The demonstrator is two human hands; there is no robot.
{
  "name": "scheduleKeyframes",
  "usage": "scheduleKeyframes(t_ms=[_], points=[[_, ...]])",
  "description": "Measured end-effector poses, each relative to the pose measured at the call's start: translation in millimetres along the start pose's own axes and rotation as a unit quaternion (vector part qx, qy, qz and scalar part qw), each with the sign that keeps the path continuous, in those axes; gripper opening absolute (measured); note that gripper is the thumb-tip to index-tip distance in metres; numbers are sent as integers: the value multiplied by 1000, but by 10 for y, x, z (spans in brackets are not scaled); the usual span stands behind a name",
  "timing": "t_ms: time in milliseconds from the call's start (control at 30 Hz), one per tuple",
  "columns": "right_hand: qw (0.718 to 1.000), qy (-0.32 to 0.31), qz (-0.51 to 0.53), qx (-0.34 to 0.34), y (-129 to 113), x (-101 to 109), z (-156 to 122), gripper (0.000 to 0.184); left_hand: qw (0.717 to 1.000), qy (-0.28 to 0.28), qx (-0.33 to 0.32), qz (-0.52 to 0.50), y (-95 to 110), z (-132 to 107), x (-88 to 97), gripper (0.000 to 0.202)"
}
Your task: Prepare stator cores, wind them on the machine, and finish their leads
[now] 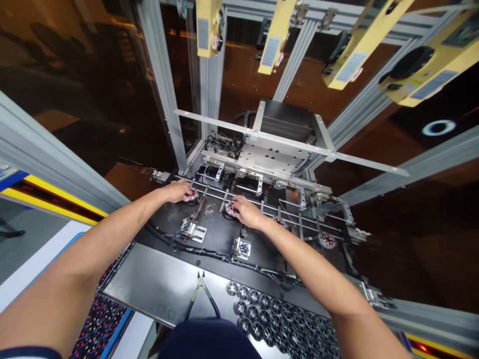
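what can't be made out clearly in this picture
All in the head view:
Leftmost round part: partly covered by the left hand; firmness of grip unclear.
Second round part: partly covered by the right hand; grip likewise unclear.
Third round part: partly behind the right forearm.
Pliers: handle ends hidden by the dark blue shape.
Labels: print too small.

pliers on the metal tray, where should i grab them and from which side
Probably best to take the pliers by both handles, coming from the near side. They lie on the tray with the handles spread toward the near edge and the pointed tips facing away, so fingers should stay clear of the sharp end. Dark blue cloth hides the handle ends.
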State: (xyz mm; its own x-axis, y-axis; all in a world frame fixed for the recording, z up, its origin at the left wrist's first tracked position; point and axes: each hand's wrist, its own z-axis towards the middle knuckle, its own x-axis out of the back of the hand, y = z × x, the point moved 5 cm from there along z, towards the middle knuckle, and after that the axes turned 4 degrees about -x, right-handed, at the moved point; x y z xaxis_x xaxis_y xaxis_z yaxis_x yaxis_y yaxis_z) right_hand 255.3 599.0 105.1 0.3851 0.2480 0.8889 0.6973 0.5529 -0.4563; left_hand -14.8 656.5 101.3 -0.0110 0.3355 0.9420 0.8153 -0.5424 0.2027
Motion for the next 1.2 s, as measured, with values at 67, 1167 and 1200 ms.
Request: scheduleKeyframes(t_ms=[67, 1167, 1200], points=[[999, 2, 31, -9, 4, 27, 28, 31, 1000, 7, 0, -12, -9, -6, 19, 35], [964, 200, 176, -7, -1943, 126, -2127, 30, 756, 560, -98, -324, 2291, -2498, 389, 61], [963, 202, 176, -5, -1955, 121, -2138, 29, 758, 558, -94, -325, 2303, -2520, 371, 61]])
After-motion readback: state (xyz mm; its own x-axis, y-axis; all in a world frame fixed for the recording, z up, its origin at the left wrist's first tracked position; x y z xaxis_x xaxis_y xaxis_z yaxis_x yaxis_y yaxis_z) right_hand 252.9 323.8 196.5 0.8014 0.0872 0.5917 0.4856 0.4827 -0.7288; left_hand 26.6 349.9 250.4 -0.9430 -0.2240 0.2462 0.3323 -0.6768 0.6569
